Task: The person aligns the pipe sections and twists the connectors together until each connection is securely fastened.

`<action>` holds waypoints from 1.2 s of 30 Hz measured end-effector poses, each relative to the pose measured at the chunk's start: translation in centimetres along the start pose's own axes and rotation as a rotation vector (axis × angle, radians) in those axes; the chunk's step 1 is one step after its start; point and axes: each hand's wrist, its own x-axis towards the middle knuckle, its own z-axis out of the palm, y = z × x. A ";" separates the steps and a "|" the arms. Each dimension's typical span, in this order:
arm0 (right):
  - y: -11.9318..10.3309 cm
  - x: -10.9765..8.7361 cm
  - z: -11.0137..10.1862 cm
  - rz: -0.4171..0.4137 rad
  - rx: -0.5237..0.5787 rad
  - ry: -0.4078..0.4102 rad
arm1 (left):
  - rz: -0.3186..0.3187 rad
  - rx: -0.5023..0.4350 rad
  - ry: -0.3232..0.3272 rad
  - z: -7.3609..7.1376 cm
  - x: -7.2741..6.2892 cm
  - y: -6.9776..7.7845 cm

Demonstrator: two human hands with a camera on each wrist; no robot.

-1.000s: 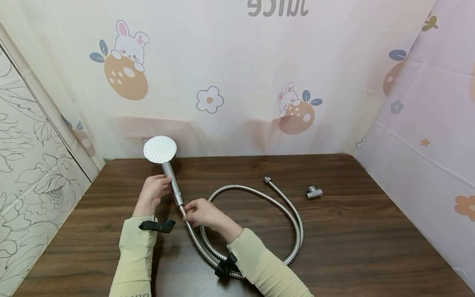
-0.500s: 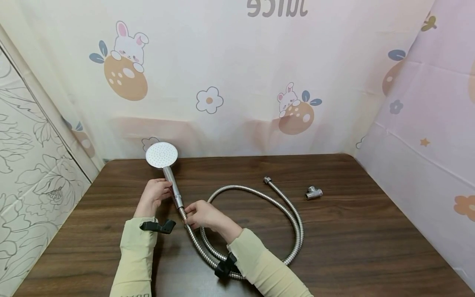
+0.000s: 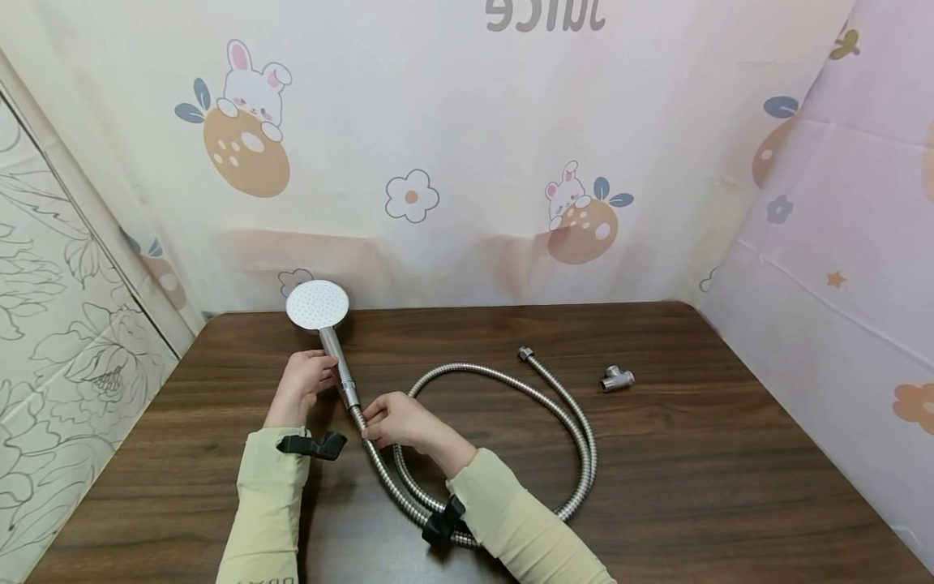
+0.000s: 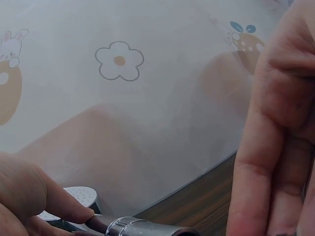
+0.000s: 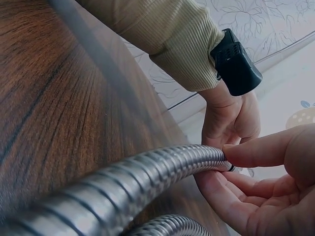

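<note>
- Near middle: the coiled metal hose [image 3: 589, 466] loops over the brown table [image 3: 700, 470], partly under the right sleeve [image 3: 518, 519] and its black wrist device [image 3: 442, 526].
- Left of the loop: the right hand [image 3: 401, 422] pinches the hose between thumb and fingers, just below the handle.
- Farther left: the left hand [image 3: 302, 383] grasps the chrome handle [image 3: 333, 347] between thumb and fingers.
- Right, farther: a small metal tee fitting [image 3: 617, 380] lies apart from the hose.
- Far middle: the hose's end nut [image 3: 526, 354].
- Far left: the white shower head [image 3: 317, 305], spray face upward, tops the handle.
</note>
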 end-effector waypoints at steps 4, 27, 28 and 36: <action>-0.1 -0.1 -0.1 -0.003 -0.018 0.008 | -0.005 -0.004 -0.004 -0.1 0.2 -0.2; 0.0 -0.1 0.0 0.004 -0.058 0.006 | -0.056 0.036 0.009 -0.2 0.5 -0.7; 0.0 -0.1 0.0 0.003 -0.057 0.005 | -0.056 0.034 0.010 -0.2 0.5 -0.7; 0.0 -0.2 0.0 -0.001 -0.058 0.003 | -0.062 0.037 0.005 -0.3 0.5 -1.0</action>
